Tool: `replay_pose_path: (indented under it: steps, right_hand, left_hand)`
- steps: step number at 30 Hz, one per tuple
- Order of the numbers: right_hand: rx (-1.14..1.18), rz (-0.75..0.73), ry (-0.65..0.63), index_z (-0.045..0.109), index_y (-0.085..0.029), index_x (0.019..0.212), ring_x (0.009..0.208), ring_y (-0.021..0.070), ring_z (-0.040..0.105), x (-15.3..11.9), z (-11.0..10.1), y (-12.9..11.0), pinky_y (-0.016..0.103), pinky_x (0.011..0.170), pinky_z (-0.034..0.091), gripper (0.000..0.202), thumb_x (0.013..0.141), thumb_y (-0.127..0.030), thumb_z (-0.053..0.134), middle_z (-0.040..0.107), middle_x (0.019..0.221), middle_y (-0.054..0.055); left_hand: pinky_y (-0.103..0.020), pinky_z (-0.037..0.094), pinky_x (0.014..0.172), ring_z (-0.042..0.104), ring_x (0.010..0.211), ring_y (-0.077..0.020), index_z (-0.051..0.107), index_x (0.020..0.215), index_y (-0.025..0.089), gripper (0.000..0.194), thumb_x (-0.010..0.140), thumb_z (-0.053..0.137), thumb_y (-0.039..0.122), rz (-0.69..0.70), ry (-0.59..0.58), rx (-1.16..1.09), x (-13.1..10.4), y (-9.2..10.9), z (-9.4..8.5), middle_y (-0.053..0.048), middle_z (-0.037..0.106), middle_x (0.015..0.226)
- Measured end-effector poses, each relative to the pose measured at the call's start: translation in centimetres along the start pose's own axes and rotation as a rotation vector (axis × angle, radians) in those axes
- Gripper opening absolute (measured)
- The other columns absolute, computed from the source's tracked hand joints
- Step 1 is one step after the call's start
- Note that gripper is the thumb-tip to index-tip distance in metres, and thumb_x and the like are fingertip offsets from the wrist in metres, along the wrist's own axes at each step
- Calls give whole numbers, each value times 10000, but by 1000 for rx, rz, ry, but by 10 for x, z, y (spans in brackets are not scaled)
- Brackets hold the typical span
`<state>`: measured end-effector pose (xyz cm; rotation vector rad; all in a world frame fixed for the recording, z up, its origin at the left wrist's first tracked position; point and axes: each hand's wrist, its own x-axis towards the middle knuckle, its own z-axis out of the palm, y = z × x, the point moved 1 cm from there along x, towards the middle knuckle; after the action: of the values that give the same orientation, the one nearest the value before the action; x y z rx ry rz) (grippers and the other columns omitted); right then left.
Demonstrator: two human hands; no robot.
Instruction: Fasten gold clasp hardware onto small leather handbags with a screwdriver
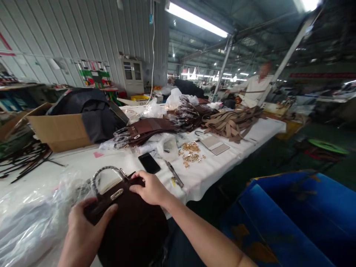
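At the bottom edge, the dark brown bag (133,226) is cut off.

Overhead fluoro tube (198,19) + 2nd lamp (309,4) top R blown out; rest of hall dim, R-side floor (289,157) near black. Glare streaks on clear plastic (36,211) lower L, dark bag (133,230) underexposed w/ little detail. Bkgd soft, wide-angle stretch at edges, pixelated patch on bkgd person (254,87).

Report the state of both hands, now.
Left hand: holding the dark brown bag at its top edge.
Right hand: gripping the bag's top edge too.
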<state>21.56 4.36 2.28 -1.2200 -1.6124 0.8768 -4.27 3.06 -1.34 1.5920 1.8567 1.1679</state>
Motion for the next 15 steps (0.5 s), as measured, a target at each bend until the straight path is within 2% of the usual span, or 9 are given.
replay_pose_path:
  steps: [2,4,7,8,10,11,12,14,15]
  right_hand:
    - [-23,58,50,784,-240,1194,1076,244,778,8,4,15,350,979,591,300,923,-275,909,831,1154,30]
    - [-52,112,52,766,-227,1159,1023,247,759,12,9,30,341,915,579,399,846,-344,985,815,1096,33]
    - [-13,168,42,747,-220,1088,908,225,715,14,18,47,312,807,551,549,730,-499,1055,784,984,11]
    - [23,154,48,741,-221,1052,889,216,700,13,20,49,304,791,541,540,740,-546,1039,775,960,3]
    - [96,100,77,709,-221,952,855,198,664,10,23,50,297,777,519,465,850,-616,932,743,901,-7]
    - [128,72,105,682,-222,902,832,189,638,8,24,50,296,772,503,437,929,-627,846,714,861,-10]
    - [140,57,131,649,-223,866,807,182,607,7,24,50,296,765,484,434,984,-621,776,672,820,-15]
    - [190,67,171,648,-224,925,752,168,546,7,23,51,292,730,443,396,1011,-601,735,606,784,-33]
    - [222,76,163,668,-223,971,739,165,531,9,22,52,292,716,432,384,1015,-599,730,603,788,-34]
  left_hand:
    - [-679,553,1131,684,1240,-488,697,1295,202,900,660,809,830,75,-93,85,1,-7,10,-193,705,1274]
    - [-679,541,1135,680,1236,-492,709,1235,198,863,648,788,825,96,-155,93,3,-13,18,-199,718,1238]
    - [-632,575,1028,716,1080,-455,699,1139,214,801,605,827,797,50,-164,82,7,-14,20,-152,742,1110]
    - [-596,588,956,719,986,-425,690,1074,229,752,599,840,792,21,-162,75,6,-11,18,-116,739,1015]
    - [-496,581,819,685,822,-349,639,935,256,655,619,865,784,-72,-158,-1,1,0,11,-36,683,811]
    - [-443,572,787,670,799,-314,609,871,261,628,648,875,784,-117,-163,-103,-3,6,9,-15,654,759]
    - [-398,578,817,692,858,-291,610,865,253,604,700,894,760,-164,-175,-275,-7,12,8,-12,672,797]
    - [-371,604,894,743,1007,-293,677,931,235,572,761,904,731,-304,-157,-650,-11,19,9,-40,749,915]
    - [-377,615,941,757,1065,-300,721,964,221,556,771,916,704,-361,-85,-775,-12,19,10,-61,780,965]
